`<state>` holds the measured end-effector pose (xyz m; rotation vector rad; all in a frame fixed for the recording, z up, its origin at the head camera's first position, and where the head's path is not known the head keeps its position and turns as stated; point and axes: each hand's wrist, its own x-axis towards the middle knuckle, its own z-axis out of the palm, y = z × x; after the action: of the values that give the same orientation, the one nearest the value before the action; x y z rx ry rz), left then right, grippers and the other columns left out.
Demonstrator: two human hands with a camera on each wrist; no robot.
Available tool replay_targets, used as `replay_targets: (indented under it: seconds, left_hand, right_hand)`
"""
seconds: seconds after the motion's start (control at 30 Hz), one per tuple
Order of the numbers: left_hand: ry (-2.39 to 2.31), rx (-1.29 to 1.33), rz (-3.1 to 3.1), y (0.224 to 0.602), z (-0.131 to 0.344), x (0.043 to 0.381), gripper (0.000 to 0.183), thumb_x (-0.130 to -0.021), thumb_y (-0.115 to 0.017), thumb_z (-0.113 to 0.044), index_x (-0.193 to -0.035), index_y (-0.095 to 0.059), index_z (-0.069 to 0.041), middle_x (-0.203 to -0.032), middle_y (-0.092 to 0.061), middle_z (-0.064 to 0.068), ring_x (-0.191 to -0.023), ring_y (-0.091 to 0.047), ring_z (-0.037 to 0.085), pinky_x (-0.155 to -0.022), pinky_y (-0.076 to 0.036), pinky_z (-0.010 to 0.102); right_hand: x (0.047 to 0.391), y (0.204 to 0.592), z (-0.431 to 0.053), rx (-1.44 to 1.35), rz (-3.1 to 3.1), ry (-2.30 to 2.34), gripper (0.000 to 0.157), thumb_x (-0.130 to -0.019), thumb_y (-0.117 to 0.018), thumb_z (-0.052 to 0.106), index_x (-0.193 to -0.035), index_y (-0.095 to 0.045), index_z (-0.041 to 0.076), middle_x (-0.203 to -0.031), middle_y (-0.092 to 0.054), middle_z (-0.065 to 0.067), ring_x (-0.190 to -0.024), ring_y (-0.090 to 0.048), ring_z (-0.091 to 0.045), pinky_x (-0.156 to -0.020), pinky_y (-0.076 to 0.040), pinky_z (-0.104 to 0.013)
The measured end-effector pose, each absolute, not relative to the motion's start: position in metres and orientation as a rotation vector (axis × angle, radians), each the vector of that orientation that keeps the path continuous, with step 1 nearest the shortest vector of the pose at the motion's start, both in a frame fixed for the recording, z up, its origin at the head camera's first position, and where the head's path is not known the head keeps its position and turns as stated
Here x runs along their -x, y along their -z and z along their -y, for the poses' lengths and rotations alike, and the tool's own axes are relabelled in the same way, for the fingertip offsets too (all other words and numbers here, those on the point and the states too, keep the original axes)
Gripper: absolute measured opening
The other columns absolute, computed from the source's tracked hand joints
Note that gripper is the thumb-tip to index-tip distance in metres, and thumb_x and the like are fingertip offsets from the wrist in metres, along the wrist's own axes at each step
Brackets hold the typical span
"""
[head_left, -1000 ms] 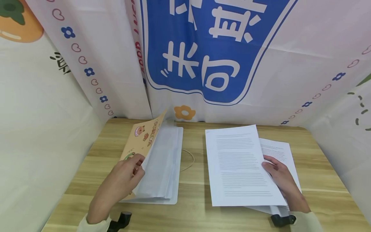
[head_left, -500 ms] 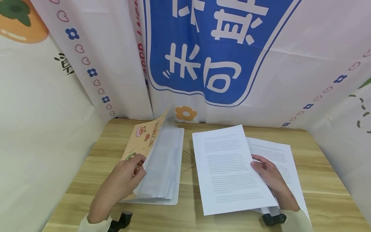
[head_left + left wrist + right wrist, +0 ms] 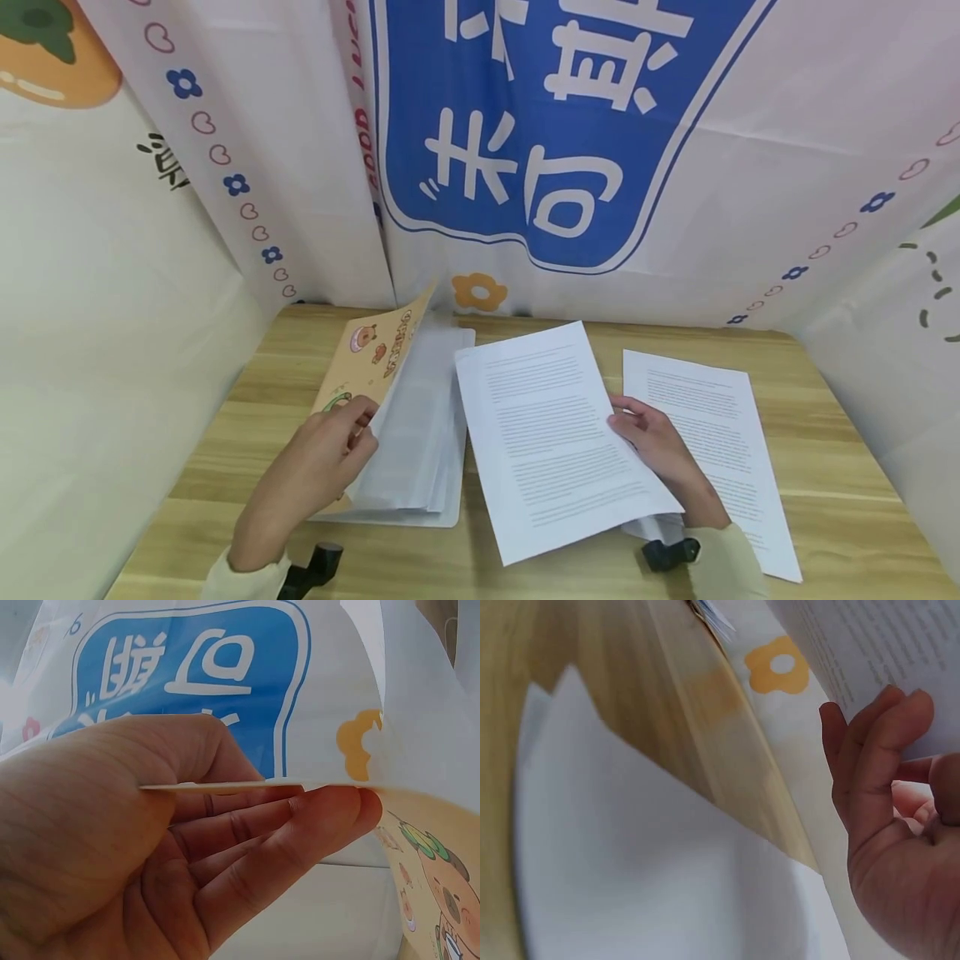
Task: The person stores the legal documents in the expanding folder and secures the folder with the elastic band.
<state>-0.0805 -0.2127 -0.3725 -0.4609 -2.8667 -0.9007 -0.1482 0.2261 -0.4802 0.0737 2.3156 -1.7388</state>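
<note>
On the left of the table lies a folder (image 3: 420, 417) with clear inner sleeves, its tan cover (image 3: 371, 358) printed with cartoon animals and lifted partway. My left hand (image 3: 318, 458) pinches the free edge of that cover; in the left wrist view the hand (image 3: 225, 840) has the thin edge between thumb and fingers. A printed sheet of paper (image 3: 555, 442) hangs tilted above the table, its left corner over the folder's right edge. My right hand (image 3: 663, 446) pinches its right edge between thumb and fingers; the right wrist view shows the hand (image 3: 892, 802) behind the sheet.
Another printed sheet (image 3: 712, 450) lies flat on the wooden table (image 3: 832, 467) at the right. A fabric backdrop (image 3: 750, 167) with a blue sign print rises along the table's back edge. White cloth walls (image 3: 97, 317) flank both sides.
My right hand has carried the printed sheet leftward to the folder, uncovering more of the sheet beneath. The left hand and the lifted cover have stayed put.
</note>
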Motion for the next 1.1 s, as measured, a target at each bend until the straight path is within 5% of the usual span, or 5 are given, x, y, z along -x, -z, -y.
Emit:
replay_targets:
  seconds: [1.1]
  left_hand:
    - [0.881,0.43,2.913,0.371,0.211,0.08,0.019,-0.092,-0.06,0.0,-0.11,-0.066,-0.001,-0.083,-0.06,-0.001,-0.071,-0.054,0.01,-0.061,-0.05,0.028]
  right_hand:
    - [0.172,0.488,-0.172,-0.041,-1.986,1.993,0.047,-0.105,-0.057,0.014,-0.146,-0.05,-0.007,-0.117,-0.07,-0.019,-0.089,-0.072,-0.021,-0.071,-0.058,-0.032]
